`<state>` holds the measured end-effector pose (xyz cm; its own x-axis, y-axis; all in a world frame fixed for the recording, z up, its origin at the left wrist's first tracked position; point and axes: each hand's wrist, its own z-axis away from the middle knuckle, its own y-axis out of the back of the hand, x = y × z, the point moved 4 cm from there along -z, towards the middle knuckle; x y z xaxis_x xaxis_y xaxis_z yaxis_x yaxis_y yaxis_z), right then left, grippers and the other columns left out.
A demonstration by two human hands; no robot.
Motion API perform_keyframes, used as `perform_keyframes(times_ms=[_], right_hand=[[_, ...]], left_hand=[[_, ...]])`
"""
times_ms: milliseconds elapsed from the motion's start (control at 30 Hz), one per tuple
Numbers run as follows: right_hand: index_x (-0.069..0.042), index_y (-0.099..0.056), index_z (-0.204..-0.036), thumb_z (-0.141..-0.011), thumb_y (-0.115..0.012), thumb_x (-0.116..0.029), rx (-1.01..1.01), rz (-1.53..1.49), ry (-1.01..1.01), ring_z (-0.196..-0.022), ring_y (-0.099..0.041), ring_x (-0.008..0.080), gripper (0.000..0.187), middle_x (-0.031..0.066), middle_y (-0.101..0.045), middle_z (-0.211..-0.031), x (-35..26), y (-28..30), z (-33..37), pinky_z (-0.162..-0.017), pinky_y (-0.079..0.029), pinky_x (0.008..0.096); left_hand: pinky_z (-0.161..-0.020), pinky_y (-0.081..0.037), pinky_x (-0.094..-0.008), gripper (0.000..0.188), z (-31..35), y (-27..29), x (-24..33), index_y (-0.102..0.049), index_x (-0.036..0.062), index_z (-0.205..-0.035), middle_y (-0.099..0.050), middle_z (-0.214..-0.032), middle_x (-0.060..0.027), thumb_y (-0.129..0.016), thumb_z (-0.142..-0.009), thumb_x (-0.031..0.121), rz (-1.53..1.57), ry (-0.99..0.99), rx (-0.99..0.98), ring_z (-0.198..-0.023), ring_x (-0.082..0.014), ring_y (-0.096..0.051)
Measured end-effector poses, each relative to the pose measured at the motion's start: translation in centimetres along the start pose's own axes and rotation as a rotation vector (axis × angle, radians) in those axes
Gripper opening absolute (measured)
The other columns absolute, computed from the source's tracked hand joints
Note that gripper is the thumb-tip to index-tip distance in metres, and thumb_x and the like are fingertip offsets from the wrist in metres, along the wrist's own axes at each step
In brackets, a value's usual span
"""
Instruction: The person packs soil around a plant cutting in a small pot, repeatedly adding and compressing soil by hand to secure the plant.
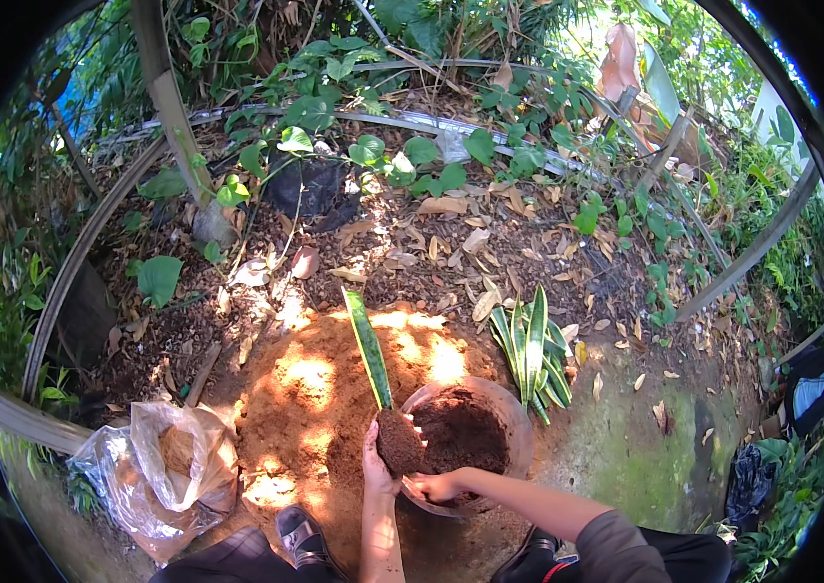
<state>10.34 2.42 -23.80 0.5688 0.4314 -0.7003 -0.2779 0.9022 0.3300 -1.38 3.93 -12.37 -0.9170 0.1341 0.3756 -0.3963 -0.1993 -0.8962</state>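
My left hand is closed around a rounded clump of dark brown soil. Out of its top stands one long green snake plant leaf with yellowish edges, leaning slightly left. Just right of the clump is a round translucent tub, partly filled with dark, crumbly soil. My right hand is over the tub's near left rim, fingers curled inward by the clump's lower end; whether they hold anything is hidden. Beyond the tub's right side lies a bunch of cut snake plant leaves.
A mound of orange-brown earth lies beneath and beyond my hands. At left sits a clear plastic bag with brown material inside. My sandalled foot is close by. Dry leaves, vines and a curved rail lie farther off.
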Motion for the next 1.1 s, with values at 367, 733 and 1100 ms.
perform_keyframes(times_ms=[367, 733, 1100], right_hand=[[-0.001, -0.044, -0.134, -0.083, -0.046, -0.013, 0.718, 0.041, -0.602, -0.119, -0.053, 0.04, 0.053, 0.0295, -0.048, -0.131, 5.8, 8.9, 1.7, -0.097, -0.046, 0.0422], [-0.004, -0.055, -0.132, -0.069, -0.058, -0.006, -0.232, -0.17, -0.174, -0.119, -0.053, 0.0244, 0.064, 0.0145, -0.056, -0.135, 4.4, 0.5, 2.5, -0.099, -0.041, 0.0337], [-0.003, -0.055, -0.124, -0.082, -0.059, -0.027, 0.717, -0.123, -0.022, -0.116, -0.055, 0.0323, 0.049, 0.0206, -0.057, -0.126, 3.7, 7.1, -2.4, -0.097, -0.044, 0.0429]], left_hand=[[-0.078, -0.057, -0.0442, 0.048, 0.4, -0.6, 0.3, -0.056, 0.0018, -0.114, -0.065, -0.102, -0.0146, -0.042, -0.096, 0.044, -0.075, -0.048, 0.082, -0.088, -0.0278, -0.066], [-0.076, -0.057, -0.0443, 0.047, 0.4, -0.9, 0.2, -0.057, 0.0027, -0.114, -0.066, -0.101, -0.0128, -0.043, -0.096, 0.044, -0.005, -0.02, 0.026, -0.087, -0.0262, -0.067], [-0.073, -0.058, -0.0439, 0.048, 0.1, -0.2, 0.1, -0.06, 0.0012, -0.109, -0.068, -0.094, -0.0133, -0.043, -0.096, 0.044, -0.091, -0.072, 0.077, -0.082, -0.0268, -0.067]])
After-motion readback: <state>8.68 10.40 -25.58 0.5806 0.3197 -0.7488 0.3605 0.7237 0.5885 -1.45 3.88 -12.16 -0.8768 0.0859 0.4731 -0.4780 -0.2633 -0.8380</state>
